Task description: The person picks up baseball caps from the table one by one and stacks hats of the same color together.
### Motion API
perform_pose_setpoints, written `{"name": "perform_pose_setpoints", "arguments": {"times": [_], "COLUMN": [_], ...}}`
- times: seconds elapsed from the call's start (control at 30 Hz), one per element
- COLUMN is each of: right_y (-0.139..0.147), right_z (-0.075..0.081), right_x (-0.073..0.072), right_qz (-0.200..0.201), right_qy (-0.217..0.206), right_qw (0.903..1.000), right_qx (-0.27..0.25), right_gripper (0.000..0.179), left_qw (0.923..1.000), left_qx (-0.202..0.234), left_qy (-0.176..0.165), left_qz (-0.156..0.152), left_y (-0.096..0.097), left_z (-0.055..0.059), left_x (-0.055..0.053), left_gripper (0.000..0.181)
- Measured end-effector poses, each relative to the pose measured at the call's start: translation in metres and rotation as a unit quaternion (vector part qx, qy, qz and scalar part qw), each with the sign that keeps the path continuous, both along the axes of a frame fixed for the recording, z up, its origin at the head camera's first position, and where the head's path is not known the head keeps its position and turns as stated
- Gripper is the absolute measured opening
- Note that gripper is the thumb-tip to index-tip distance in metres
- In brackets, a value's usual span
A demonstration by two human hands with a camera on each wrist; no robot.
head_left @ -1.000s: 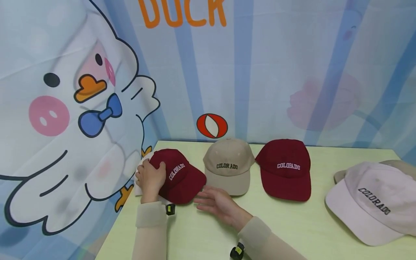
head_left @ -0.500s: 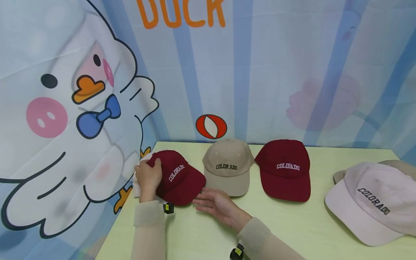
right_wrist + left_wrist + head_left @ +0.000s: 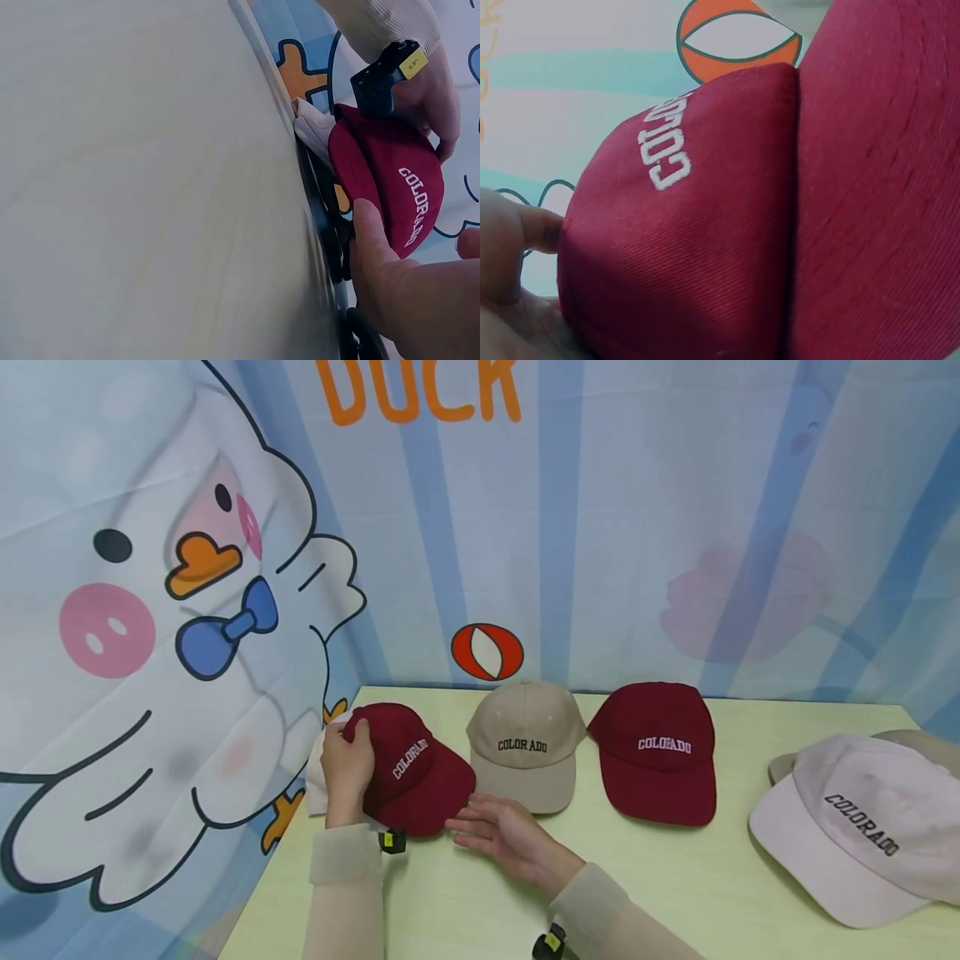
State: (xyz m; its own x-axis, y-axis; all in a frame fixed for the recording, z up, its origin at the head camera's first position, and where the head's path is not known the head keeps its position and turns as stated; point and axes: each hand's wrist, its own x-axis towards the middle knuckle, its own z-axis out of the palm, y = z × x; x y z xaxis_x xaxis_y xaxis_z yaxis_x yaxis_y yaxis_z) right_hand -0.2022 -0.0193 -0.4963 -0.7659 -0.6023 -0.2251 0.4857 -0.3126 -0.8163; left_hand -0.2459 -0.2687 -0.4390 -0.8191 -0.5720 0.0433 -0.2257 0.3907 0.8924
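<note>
Maroon cap (image 3: pixel 417 783): seen at centre left of the head frame, tilted, its brim turned to the lower right; whether it is borne by the surface (image 3: pixel 660 893) cannot be told.
Handling: judged light and not easily broken; the cloth should be held without much slipping.
Crown (image 3: pixel 393 735): likely soft and easily dented, so best taken gently by the side.
Brim (image 3: pixel 442 806): likely stiffer, best steadied at its edge without being bent.
Look: deep red ribbed cloth, with COLORADO stitched in white across the front; stitch lines can be seen along the brim.
Left grip (image 3: pixel 349 772): curled on the crown's left side, the cap being held there.
Right grip (image 3: pixel 517 843): straight-fingered, nothing held, placed just beside the brim; contact cannot be told.
Pale item (image 3: pixel 317 781): mostly hidden behind cap and left grip.
Beige cap (image 3: pixel 525 743): placed at frame centre, with a second maroon cap (image 3: pixel 660 760) to its right.
Pale pink cap (image 3: pixel 862 835): laid at lower right, overlapping another beige cap (image 3: pixel 915 743).
</note>
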Motion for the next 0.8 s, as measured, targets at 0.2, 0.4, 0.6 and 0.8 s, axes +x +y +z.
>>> {"name": "perform_pose_setpoints", "arguments": {"times": [0.2,0.4,0.6,0.8], "right_y": [0.004,0.005,0.009,0.017], "right_z": [0.002,0.003,0.003,0.009], "right_x": [0.003,0.005,0.006,0.005], "right_qz": [0.005,0.013,0.017,-0.022], "right_qy": [0.006,0.011,0.022,0.049], "right_qw": [1.0,0.9998,0.9996,0.9976], "right_qx": [-0.006,-0.007,-0.011,0.043], "right_gripper": [0.063,0.063,0.064,0.058], "left_qw": [0.9995,0.9972,0.9936,0.9913], "left_qx": [0.011,0.03,0.061,0.07], "left_qy": [0.028,0.066,0.094,0.111], "left_qz": [0.006,0.019,0.013,0.008], "left_y": [0.005,0.01,0.017,0.026], "left_z": [0.005,0.017,0.032,0.046], "left_x": [-0.001,0.002,0.007,0.013], "left_gripper": [0.052,0.051,0.048,0.045]}}
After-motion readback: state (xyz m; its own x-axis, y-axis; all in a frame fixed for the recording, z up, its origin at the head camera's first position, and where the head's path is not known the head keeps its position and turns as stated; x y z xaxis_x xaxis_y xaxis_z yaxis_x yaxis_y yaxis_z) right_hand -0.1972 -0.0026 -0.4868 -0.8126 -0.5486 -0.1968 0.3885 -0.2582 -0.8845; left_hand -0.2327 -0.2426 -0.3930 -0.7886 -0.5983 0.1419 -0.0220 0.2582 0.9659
